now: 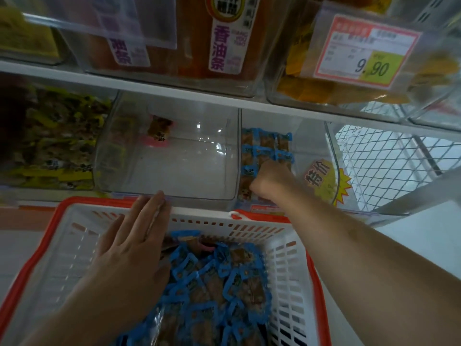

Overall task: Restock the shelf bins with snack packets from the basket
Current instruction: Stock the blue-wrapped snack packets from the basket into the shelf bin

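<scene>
A white basket with a red rim (249,227) sits in front of the shelf, holding several blue-edged snack packets (224,283). My left hand (129,245) lies flat with straight fingers over the basket, its fingertips at the shelf edge. My right hand (270,182) reaches into a clear shelf bin (309,146) where blue-edged packets (265,148) lie stacked. Its fingers are curled into the packets; whether they hold one is hidden. The clear middle bin (174,171) holds one pink-edged packet (158,134).
A bin of yellow-green packets (50,138) stands at the left. The upper shelf carries bins of orange bags (199,46) and a price tag reading 9.90 (366,53). A yellow starburst label (326,182) hangs on the right bin. White wire mesh (389,156) is at the right.
</scene>
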Available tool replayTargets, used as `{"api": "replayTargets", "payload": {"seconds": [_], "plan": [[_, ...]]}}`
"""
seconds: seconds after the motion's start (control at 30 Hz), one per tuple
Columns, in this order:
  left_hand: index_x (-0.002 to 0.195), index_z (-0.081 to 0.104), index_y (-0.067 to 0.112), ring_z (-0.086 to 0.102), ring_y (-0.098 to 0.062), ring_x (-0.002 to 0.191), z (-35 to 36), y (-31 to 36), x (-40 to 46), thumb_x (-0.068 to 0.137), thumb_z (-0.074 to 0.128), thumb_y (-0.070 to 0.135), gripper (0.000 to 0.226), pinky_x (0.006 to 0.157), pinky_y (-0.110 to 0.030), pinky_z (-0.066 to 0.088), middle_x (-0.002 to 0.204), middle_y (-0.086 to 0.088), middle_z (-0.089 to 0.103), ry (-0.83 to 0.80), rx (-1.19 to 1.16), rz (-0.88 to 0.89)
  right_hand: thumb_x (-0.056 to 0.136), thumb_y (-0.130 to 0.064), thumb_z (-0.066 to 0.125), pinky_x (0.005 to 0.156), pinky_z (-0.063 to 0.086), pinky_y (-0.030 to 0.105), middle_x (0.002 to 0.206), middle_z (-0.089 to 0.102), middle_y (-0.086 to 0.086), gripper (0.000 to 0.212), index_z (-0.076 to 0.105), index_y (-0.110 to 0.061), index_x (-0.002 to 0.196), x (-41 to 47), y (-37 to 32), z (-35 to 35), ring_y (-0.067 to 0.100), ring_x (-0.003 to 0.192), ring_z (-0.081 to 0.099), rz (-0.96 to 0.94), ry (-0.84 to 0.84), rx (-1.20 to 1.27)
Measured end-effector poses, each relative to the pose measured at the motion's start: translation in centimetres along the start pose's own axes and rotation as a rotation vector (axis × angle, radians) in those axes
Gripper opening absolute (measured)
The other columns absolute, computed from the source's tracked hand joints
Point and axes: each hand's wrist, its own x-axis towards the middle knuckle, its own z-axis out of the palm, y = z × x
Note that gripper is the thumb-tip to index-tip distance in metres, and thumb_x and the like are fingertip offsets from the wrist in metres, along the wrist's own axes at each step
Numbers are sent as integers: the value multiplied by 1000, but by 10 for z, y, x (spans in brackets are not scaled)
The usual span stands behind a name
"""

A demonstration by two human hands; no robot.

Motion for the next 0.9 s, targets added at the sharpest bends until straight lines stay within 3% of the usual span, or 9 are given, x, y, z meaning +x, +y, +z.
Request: {"api": "replayTargets", "payload": {"seconds": [0.13,0.23,0.33,0.43,0.57,0.63,0.7,0.83,0.9], "plan": [[162,-18,31,-35,-5,149,-6,5,-1,94,58,47,103,123,-34,-12,163,19,-35,0,-14,-6,89,-28,78,81,59,38,97,65,2,27,62,-20,109,-2,3,-1,23,91,65,-31,-3,-46],[165,-5,30,-26,-4,153,-13,4,-1,97,55,40,91,123,-32,-12,168,17,-23,13,-79,12,96,-28,70,60,46,28,83,62,1,18,58,-20,86,-22,9,-15,17,72,60,-69,96,23],[162,24,27,7,-17,158,-27,4,-2,97,58,27,73,129,-43,12,171,11,6,42,-174,-10,99,-19,59,51,37,26,71,60,-1,24,57,-19,76,-75,11,-33,12,61,57,-213,309,144],[151,40,24,22,-27,153,-42,1,-10,96,64,20,61,121,-54,34,165,2,22,120,-251,-97,100,-21,62,55,52,28,72,65,-7,19,64,-24,82,-141,10,-30,7,62,63,-331,338,292],[151,36,20,22,-37,147,-56,-17,-28,92,66,23,66,117,-60,34,159,-8,26,140,-205,-265,100,-22,61,65,60,33,80,67,-6,15,64,-27,86,-194,5,21,7,72,63,-315,-55,161],[153,29,19,18,-40,146,-56,-31,-41,88,66,24,75,119,-62,28,159,-12,23,131,-199,-372,100,-24,58,69,56,38,90,63,-2,6,62,-21,96,-197,3,55,13,80,60,-283,-273,44],[158,16,23,12,-41,150,-52,-45,-52,86,69,25,89,121,-62,23,162,-10,14,58,-218,-496,104,-28,54,68,50,33,100,59,0,13,56,-18,110,-194,1,87,15,87,58,-239,-441,-27],[159,-15,28,18,-45,148,-41,-59,-60,87,73,33,114,118,-63,30,161,-11,11,-141,-338,-632,107,-32,56,98,51,36,138,53,14,38,48,-10,137,-191,0,133,29,124,55,-138,-308,-63],[156,-27,29,13,-44,150,-35,-61,-60,88,73,42,122,120,-63,27,163,-12,7,-169,-353,-637,103,-34,62,106,52,43,141,52,17,50,44,-8,142,-191,-1,148,33,129,53,-92,-226,-68]]}}
